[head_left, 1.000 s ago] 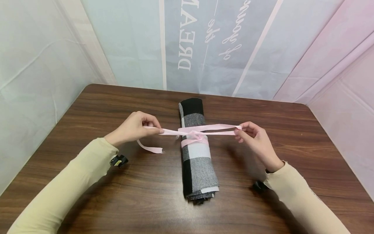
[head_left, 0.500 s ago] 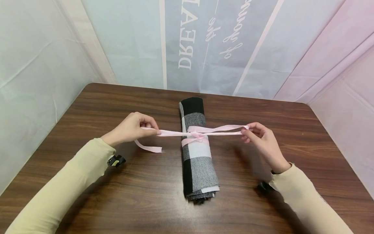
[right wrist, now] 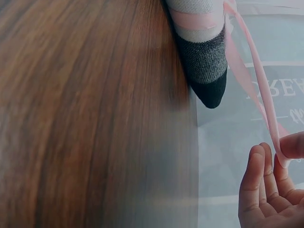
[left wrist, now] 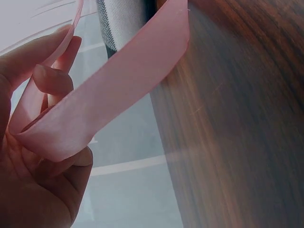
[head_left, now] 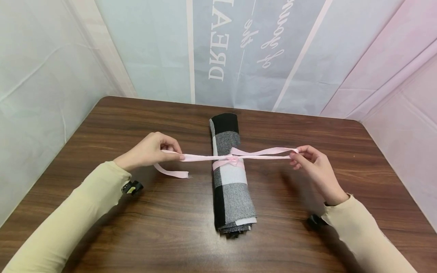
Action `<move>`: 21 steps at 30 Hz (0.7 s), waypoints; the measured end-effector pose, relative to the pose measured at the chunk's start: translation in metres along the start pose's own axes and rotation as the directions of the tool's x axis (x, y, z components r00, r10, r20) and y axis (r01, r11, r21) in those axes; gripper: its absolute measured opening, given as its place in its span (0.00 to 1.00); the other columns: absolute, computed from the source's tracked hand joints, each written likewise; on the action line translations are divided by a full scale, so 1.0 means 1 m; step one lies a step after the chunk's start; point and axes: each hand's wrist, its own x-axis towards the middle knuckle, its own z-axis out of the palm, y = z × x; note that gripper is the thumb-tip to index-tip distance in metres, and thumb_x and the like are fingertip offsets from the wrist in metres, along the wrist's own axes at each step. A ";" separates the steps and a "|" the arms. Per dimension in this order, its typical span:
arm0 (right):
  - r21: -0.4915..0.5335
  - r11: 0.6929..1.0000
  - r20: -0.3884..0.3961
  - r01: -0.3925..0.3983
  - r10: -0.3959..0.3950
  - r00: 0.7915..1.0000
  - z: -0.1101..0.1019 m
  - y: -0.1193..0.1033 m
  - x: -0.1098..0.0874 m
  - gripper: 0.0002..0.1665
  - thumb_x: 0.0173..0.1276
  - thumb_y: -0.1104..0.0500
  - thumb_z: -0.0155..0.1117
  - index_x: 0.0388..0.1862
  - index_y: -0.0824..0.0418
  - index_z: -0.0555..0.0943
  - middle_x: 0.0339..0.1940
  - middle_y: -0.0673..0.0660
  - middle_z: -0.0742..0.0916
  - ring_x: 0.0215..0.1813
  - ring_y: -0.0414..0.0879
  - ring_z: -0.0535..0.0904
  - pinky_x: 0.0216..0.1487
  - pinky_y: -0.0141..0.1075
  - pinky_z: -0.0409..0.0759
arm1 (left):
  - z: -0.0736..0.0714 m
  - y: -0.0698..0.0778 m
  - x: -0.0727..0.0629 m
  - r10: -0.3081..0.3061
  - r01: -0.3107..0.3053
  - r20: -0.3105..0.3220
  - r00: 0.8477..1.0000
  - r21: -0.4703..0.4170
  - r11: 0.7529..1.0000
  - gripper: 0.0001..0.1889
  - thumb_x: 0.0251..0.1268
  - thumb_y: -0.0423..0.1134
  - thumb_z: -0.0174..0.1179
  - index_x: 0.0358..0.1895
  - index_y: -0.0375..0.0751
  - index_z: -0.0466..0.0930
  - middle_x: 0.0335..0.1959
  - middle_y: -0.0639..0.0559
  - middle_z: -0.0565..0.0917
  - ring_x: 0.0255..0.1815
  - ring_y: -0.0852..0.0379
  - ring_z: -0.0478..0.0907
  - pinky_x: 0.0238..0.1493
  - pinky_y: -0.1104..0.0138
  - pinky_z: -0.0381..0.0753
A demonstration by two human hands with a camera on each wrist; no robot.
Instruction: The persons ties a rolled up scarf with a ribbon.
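A rolled cloth [head_left: 235, 201] in black, grey and white checks lies lengthwise on the wooden table, with a pink ribbon [head_left: 201, 158] wrapped round its middle and crossed in a knot on top. To the left of the roll, my left hand [head_left: 151, 151] pinches one length of ribbon between thumb and fingers; its frayed tail hangs below the hand. On the other side, my right hand [head_left: 315, 167] pinches the other length between thumb and fingertip. That length is doubled: one strand runs taut to the knot, the upper strand is slack and ends near the roll.
The brown wooden table [head_left: 164, 235] carries the roll, and its far edge meets a pale fabric backdrop [head_left: 164, 49] with mirrored lettering. Light curtains stand at both sides. A small black device [head_left: 133, 187] sits at the left wrist, another [head_left: 315, 222] at the right.
My hands have drawn apart, the right one moving further right and the left slightly left. The knot has become smaller and tighter, and the slack strand's end has slid rightward across the roll.
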 end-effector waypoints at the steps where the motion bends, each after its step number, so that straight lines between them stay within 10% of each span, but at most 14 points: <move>1: 0.006 1.000 -0.002 -0.006 0.006 1.000 -0.001 0.000 -0.001 0.06 0.67 0.63 0.63 0.37 0.63 0.75 0.29 0.46 0.86 0.30 0.38 0.83 0.32 0.28 0.81 | 0.000 0.000 0.000 -0.002 0.002 0.003 1.000 0.002 1.000 0.04 0.54 0.43 0.70 0.25 0.54 0.85 0.14 0.60 0.68 0.18 0.65 0.60 0.22 0.72 0.61; 21: -0.080 0.995 -0.064 -0.060 0.055 0.996 -0.027 0.018 -0.014 0.10 0.65 0.61 0.66 0.39 0.65 0.75 0.30 0.48 0.87 0.32 0.38 0.83 0.32 0.29 0.80 | -0.004 -0.011 -0.012 -0.004 0.004 0.028 1.000 -0.002 1.000 0.04 0.55 0.43 0.70 0.27 0.52 0.86 0.15 0.59 0.68 0.18 0.67 0.61 0.22 0.72 0.61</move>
